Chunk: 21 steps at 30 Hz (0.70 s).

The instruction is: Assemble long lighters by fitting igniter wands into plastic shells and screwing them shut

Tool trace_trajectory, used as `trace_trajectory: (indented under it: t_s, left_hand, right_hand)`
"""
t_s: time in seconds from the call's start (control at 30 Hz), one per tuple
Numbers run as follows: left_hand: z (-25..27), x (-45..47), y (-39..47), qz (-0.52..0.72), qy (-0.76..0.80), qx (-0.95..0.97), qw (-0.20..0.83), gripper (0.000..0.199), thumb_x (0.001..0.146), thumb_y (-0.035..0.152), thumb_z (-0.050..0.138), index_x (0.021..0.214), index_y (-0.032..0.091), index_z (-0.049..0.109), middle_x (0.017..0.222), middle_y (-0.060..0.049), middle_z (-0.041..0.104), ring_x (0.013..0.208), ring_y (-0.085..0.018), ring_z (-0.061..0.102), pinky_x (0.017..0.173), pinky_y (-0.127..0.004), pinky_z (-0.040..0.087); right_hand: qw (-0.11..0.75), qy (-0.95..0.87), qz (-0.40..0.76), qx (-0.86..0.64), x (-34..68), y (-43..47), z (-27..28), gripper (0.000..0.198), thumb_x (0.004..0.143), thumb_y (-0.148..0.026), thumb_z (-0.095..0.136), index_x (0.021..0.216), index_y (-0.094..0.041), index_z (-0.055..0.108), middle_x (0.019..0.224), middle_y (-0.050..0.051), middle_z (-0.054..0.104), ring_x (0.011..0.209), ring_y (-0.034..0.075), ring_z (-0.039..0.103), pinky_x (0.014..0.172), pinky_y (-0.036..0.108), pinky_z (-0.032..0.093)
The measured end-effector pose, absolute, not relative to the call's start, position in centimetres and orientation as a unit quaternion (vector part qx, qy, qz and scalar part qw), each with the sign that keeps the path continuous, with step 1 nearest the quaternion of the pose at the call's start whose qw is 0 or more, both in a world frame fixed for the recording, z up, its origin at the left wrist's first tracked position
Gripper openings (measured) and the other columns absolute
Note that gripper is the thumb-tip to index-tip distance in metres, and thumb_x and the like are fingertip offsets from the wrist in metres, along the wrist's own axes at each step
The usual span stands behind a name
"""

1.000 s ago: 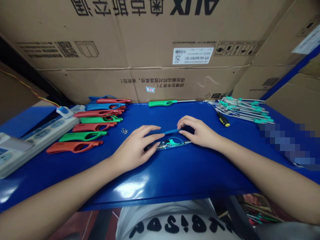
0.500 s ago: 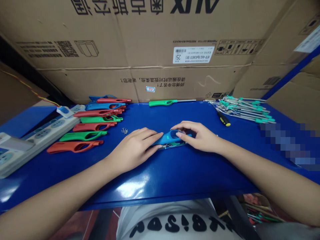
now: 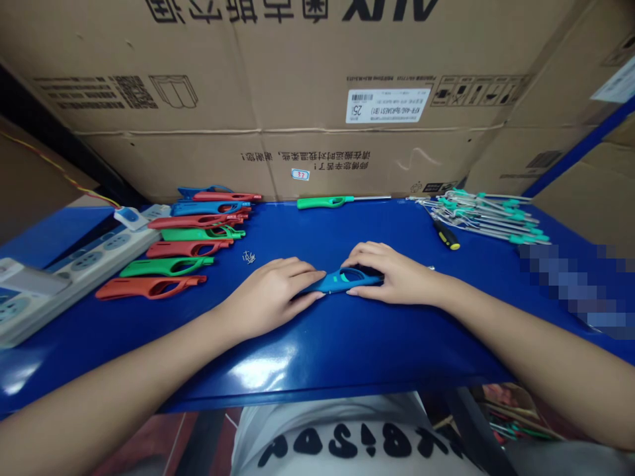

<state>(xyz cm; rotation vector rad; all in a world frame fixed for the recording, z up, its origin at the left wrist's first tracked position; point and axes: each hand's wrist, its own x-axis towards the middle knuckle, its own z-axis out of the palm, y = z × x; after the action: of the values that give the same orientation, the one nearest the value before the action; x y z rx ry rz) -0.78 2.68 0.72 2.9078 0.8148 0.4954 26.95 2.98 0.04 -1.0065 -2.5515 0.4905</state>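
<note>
A blue gas-lighter casing (image 3: 333, 283) with a looped handle lies level between my hands, just above or on the table. Its two halves appear to meet, and a bit of green shows through the loop. My left hand (image 3: 270, 295) is closed on the left end, thumb on the near side and fingers over the top. Around the right end, my right hand (image 3: 397, 274) grips with its thumb along the near edge and its fingers on the far side. Both ends of the casing are hidden by the hands.
Several coloured lighter shells (image 3: 163, 266) lie in a row at left, beside a white power strip (image 3: 94, 254). Small screws (image 3: 249, 256) sit near my left hand. A green lighter (image 3: 322, 202) lies at the back, a screwdriver (image 3: 446, 235) and metal lighter tubes (image 3: 489, 215) at right.
The casing's near side showed wires and inner parts between the halves before; now the halves are together and those parts are covered. My right thumb has moved down to the near edge.
</note>
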Motion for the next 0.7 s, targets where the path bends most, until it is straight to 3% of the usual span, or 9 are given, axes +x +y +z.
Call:
trace_trajectory:
  t_s: [0.37,0.7]
  left_hand:
    - [-0.03,-0.72,2.9,0.197,0.276,0.933,0.118,0.032,0.098,0.033,0.06,0.125,0.017,0.067,0.112,-0.009,0.071,0.104,-0.023,0.065,0.091,-0.039,0.055]
    - [-0.04,-0.6,2.7,0.204,0.288,0.928,0.119,0.034,0.098,0.033,0.059,0.128,0.018,0.066,0.112,-0.01,0.071,0.104,-0.024,0.065,0.091,-0.041,0.055]
  right_hand:
    - [0.165,-0.902,0.173,-0.359,27.16,3.2,-0.27,0.04,0.09,-0.049,0.068,0.12,-0.023,0.064,0.117,0.009,0.065,0.111,0.025,0.058,0.095,0.041,0.04]
    - [0.177,-0.899,0.18,-0.357,27.11,3.17,-0.12,0.039,0.09,-0.047,0.069,0.12,-0.022,0.064,0.116,0.008,0.066,0.11,0.024,0.059,0.096,0.041,0.04]
